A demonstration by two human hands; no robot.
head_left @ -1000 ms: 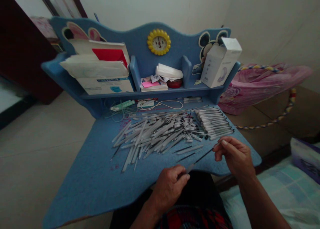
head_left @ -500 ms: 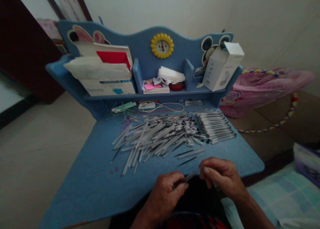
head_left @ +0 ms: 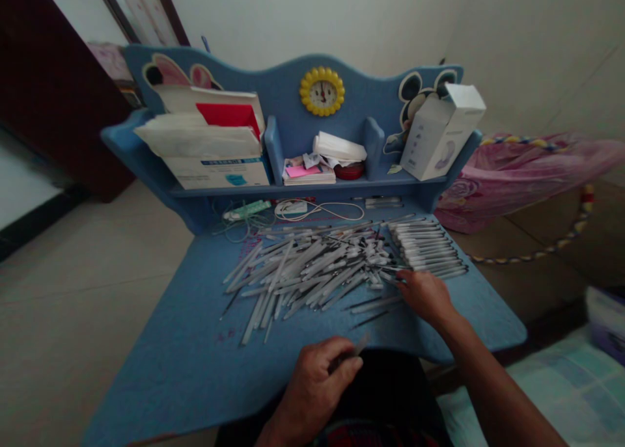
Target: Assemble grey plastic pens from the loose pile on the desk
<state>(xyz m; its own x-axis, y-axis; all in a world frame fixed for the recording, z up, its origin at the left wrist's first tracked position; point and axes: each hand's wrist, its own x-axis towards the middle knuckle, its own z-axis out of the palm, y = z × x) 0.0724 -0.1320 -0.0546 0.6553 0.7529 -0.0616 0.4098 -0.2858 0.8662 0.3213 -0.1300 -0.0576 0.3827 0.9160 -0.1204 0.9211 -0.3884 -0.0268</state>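
Observation:
My left hand [head_left: 319, 385] is closed around a thin pen barrel [head_left: 360, 345] near the front edge of the blue desk [head_left: 195, 362]. My right hand [head_left: 424, 293] reaches forward to the right end of a loose heap of several white pen parts [head_left: 312, 268]. Its fingertips touch the pieces there; whether they grip one is hidden. A tidy row of assembled pens [head_left: 427, 248] lies just beyond that hand. A few thin dark refills [head_left: 371, 309] lie between the two hands.
The desk's shelf holds a stack of papers [head_left: 205, 141], small notes [head_left: 307, 170], a yellow clock [head_left: 322, 90] and a tilted white box [head_left: 442, 131]. Cables [head_left: 312, 207] lie under the shelf. A pink bundle [head_left: 527, 167] sits to the right.
My right hand has left the pen held at my lap and moved forward to the heap. My left hand keeps the pen barrel. The view has shifted slightly.

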